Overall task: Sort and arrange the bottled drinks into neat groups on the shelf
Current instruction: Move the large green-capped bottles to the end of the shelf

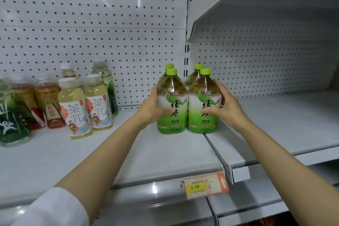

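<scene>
Green tea bottles: I see four large ones in a tight two-by-two block at the centre of the frame, upright on the shelf (165, 152) beside the seam where two shelf boards meet.
Front left bottle (172, 102): lime-green cap, clear shoulder showing amber-brown tea, label fading from white to green with a leaf and dark characters.
Front right bottle (204, 103): same look, touching its neighbour along the side.
Back pair (195, 74): mostly hidden; I can make out only green caps and brown shoulders behind the front two.
Left hand (152, 108): my view shows it cupped against the left side of the front left bottle, fingers curved round its body and thumb across the label.
Right hand (224, 105): cupped against the right side of the front right bottle, thumb lying across the label, fingers wrapped toward the back.
Pale tea bottles (86, 106): two with white caps and illustrated labels, centre left of the frame, well apart from the green block.
Other drinks (27, 108): reddish and dark green bottles at the left edge, blurred.
Pegboard (110, 24): white, perforated, behind everything.
Price tag (205, 185): orange with a yellow patch reading 4.00, on the shelf lip, lower centre.
Sleeve (53, 209): white, lower left corner.
</scene>
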The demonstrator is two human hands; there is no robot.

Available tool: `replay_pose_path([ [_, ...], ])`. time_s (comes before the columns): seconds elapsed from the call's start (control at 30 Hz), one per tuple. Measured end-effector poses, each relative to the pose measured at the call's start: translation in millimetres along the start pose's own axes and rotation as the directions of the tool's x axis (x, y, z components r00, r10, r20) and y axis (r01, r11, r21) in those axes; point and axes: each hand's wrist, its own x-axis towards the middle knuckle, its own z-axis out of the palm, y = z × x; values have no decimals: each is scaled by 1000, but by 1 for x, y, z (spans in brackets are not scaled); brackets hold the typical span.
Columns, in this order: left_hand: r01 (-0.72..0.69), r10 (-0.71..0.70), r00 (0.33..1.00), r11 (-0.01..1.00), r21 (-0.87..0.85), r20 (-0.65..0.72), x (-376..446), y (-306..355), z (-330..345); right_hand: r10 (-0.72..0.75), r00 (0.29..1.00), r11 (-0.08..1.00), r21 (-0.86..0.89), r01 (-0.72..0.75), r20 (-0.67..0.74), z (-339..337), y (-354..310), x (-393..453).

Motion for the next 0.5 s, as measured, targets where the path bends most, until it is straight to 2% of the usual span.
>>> replay_pose_path([
  [0.13, -3, 3, 1000, 1000, -13, -2, 0, -1, 4, 29, 999, 999, 45, -30, 30, 3, 5, -2],
  [0.3, -12, 12, 1000, 1000, 18, -8, -6, 4, 5, 53, 996, 999, -11, -52, 66, -1, 8, 3],
  [0.4, -29, 39, 998, 981, 191, -48, -15, 6, 6, 60, 998, 994, -89, -58, 23, 0, 2, 0],
  [0.5, -44, 80, 993, 926, 375, -83, -27, 6, 5, 16, 992, 967, -249, -47, -127, 6, -4, -10],
])
